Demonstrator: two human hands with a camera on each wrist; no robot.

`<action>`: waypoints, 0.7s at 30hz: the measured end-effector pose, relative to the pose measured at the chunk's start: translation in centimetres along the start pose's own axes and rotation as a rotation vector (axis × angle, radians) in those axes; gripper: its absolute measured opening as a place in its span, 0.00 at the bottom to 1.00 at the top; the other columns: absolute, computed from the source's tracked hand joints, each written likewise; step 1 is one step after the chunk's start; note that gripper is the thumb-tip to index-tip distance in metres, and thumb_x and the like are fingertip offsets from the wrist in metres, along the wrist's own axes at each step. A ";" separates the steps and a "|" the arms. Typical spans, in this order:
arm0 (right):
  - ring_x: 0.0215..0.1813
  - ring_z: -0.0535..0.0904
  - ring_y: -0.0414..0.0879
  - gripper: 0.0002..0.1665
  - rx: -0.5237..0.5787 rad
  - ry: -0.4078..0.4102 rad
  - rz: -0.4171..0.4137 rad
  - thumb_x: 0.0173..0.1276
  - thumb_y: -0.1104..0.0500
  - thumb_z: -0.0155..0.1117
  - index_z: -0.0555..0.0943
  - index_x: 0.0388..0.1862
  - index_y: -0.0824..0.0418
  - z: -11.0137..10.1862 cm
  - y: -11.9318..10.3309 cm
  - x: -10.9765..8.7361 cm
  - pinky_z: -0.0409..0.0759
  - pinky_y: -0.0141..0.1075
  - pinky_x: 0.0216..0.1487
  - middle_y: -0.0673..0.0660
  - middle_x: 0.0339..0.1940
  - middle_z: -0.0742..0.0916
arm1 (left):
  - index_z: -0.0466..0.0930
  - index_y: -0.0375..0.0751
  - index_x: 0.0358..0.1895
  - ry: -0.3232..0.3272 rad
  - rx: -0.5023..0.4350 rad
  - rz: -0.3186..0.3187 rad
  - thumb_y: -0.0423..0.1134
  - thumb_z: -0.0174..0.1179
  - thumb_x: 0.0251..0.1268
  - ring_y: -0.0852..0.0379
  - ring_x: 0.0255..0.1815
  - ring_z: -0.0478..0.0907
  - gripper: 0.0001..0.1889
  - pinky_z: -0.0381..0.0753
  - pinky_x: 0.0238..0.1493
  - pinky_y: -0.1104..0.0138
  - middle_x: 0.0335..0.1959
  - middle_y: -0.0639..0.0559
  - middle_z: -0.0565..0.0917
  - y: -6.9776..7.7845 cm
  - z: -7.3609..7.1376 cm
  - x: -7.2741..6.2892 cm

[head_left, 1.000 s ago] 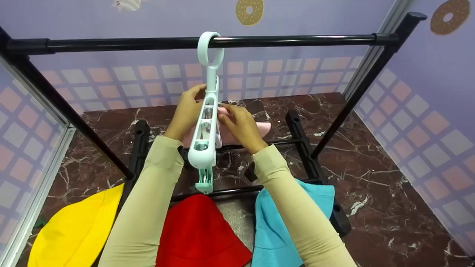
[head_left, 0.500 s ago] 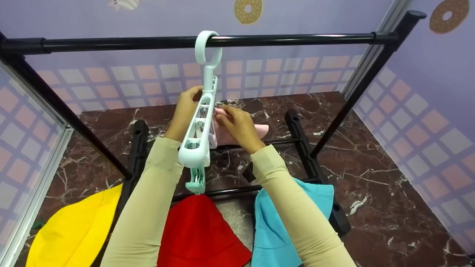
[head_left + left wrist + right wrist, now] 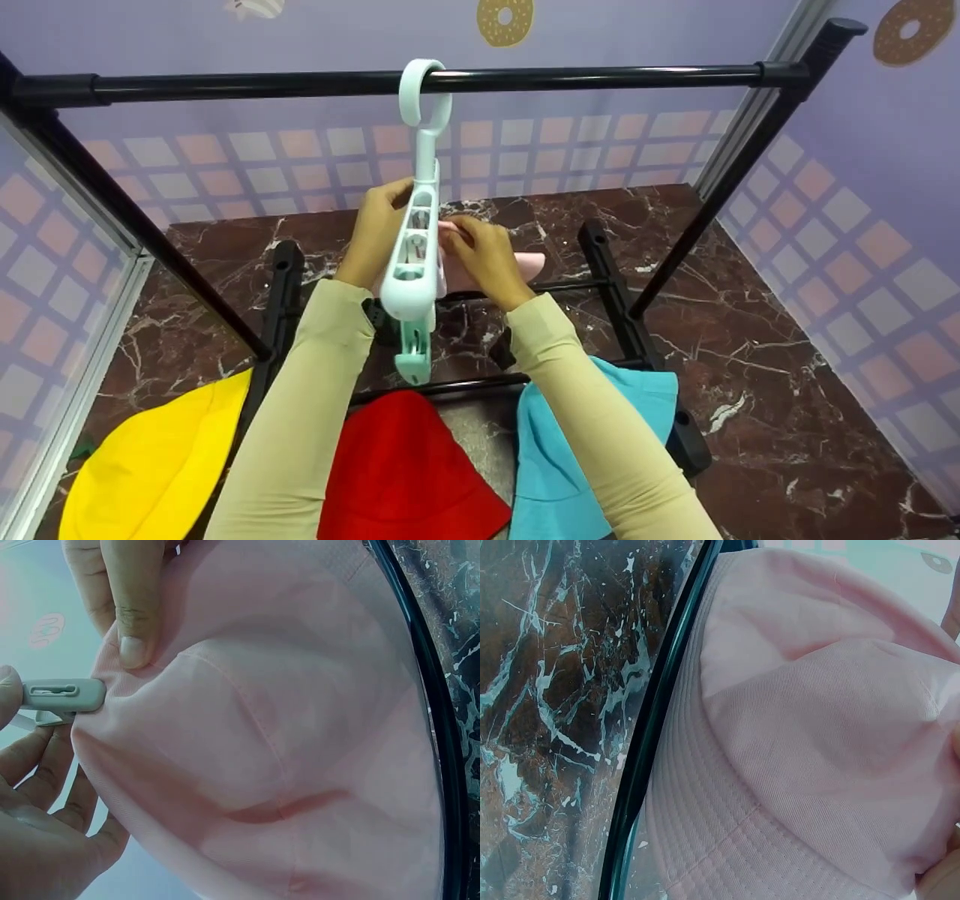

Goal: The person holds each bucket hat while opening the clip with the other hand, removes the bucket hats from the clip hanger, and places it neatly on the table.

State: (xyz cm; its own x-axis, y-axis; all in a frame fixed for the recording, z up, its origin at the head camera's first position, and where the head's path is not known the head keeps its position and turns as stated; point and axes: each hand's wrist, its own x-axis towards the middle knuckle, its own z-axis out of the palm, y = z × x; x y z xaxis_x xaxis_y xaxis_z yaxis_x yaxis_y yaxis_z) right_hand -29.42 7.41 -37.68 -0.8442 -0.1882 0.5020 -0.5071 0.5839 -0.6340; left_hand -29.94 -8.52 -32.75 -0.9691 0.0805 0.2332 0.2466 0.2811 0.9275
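Observation:
A pale blue-white plastic hanger (image 3: 409,294) with slots hangs by its ring hook from the black rail. A mint-green clip (image 3: 414,352) dangles at its near end. Behind the hanger my left hand (image 3: 373,232) holds a pale clip (image 3: 64,695), thumb on its end and fingers behind. The clip sits on the folded crown of a pink bucket hat (image 3: 247,720). My right hand (image 3: 486,251) pinches the hat fabric right beside that clip. In the head view most of the hat is hidden by hands and hanger; its wide stitched brim (image 3: 705,840) hangs down.
The black rack has a top rail (image 3: 600,79), sloping side posts and low crossbars. Yellow (image 3: 154,465), red (image 3: 405,472) and light-blue (image 3: 559,457) hats lie at the front, the blue one partly under the right sleeve. Patterned walls stand behind and at the sides.
The hanger's near end has swung left, then back right, and now sits a little higher. Both hands stay nearly in place at the pink hat.

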 end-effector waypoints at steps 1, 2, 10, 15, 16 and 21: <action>0.46 0.85 0.51 0.12 0.002 -0.002 0.001 0.69 0.59 0.62 0.85 0.46 0.64 0.0 0.0 0.0 0.80 0.39 0.51 0.58 0.43 0.89 | 0.75 0.33 0.61 0.003 -0.003 0.000 0.31 0.50 0.68 0.50 0.57 0.77 0.19 0.71 0.64 0.64 0.56 0.38 0.81 -0.2 0.1 0.0; 0.47 0.85 0.51 0.12 0.004 -0.003 0.003 0.69 0.59 0.61 0.84 0.46 0.64 0.0 0.0 0.0 0.80 0.39 0.52 0.59 0.43 0.89 | 0.76 0.33 0.60 0.009 0.004 0.008 0.32 0.51 0.68 0.50 0.57 0.77 0.19 0.72 0.63 0.64 0.56 0.39 0.81 -0.5 0.1 0.2; 0.45 0.86 0.51 0.12 0.009 0.009 0.002 0.68 0.61 0.62 0.84 0.46 0.65 0.0 0.1 0.0 0.81 0.38 0.51 0.60 0.42 0.89 | 0.79 0.38 0.59 0.020 -0.011 0.009 0.33 0.53 0.69 0.53 0.54 0.79 0.17 0.74 0.61 0.65 0.55 0.42 0.83 -2.7 0.2 1.7; 0.44 0.86 0.51 0.11 0.000 0.021 -0.001 0.68 0.61 0.62 0.85 0.45 0.65 0.1 0.1 0.1 0.81 0.39 0.50 0.59 0.41 0.89 | 0.78 0.36 0.59 0.013 -0.020 0.003 0.33 0.51 0.70 0.56 0.50 0.78 0.18 0.75 0.57 0.67 0.54 0.40 0.82 -1.7 0.2 1.1; 0.44 0.86 0.51 0.11 0.001 0.022 0.000 0.68 0.61 0.62 0.85 0.45 0.65 0.1 0.1 0.1 0.81 0.39 0.50 0.59 0.41 0.89 | 0.77 0.35 0.60 0.009 -0.026 -0.004 0.32 0.51 0.69 0.56 0.49 0.77 0.18 0.74 0.56 0.67 0.53 0.39 0.82 -1.4 0.2 0.9; 0.44 0.86 0.51 0.11 -0.002 0.025 -0.001 0.68 0.60 0.62 0.85 0.45 0.65 0.3 0.2 0.1 0.81 0.39 0.49 0.59 0.42 0.89 | 0.77 0.34 0.60 0.001 -0.013 -0.034 0.31 0.50 0.69 0.56 0.47 0.77 0.18 0.74 0.54 0.68 0.53 0.37 0.82 -0.2 0.1 0.2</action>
State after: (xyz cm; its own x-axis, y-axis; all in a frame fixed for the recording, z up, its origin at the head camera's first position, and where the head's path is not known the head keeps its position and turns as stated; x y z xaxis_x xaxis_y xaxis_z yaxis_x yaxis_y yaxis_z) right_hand -29.65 7.32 -37.92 -0.8391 -0.1691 0.5170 -0.5075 0.5853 -0.6323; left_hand -30.20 -8.46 -32.88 -0.9768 0.0707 0.2019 0.2136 0.2715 0.9384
